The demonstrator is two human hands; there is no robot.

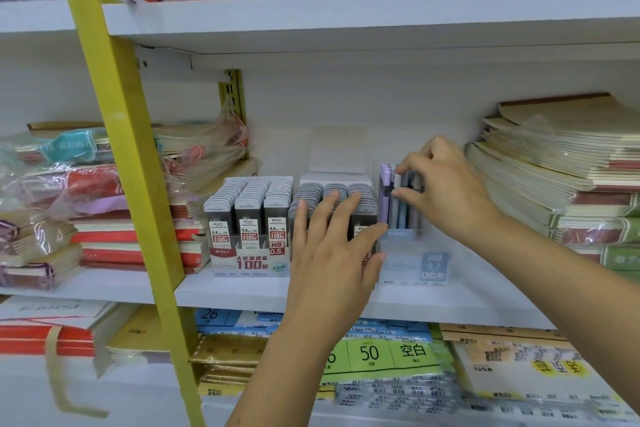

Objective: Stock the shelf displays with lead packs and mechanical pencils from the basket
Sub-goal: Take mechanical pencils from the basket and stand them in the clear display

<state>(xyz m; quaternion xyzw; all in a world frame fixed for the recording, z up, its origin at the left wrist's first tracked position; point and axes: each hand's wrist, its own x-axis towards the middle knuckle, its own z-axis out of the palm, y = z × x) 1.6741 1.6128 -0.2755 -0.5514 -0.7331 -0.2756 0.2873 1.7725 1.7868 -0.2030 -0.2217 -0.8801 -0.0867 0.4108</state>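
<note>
Centre frame, the right hand (446, 191) pinches mechanical pencils (398, 213) standing in the clear display box (412, 265); the left hand (332, 253), fingers spread straight, is in front of the lead packs (334, 190).

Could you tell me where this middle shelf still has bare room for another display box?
The bare shelf shows in two places: the front strip before the lead boxes and pencil holder, and a patch between that holder and the right notebook stack, crossed by the right arm. Left, the boxes crowd the left notebook stack.
</note>
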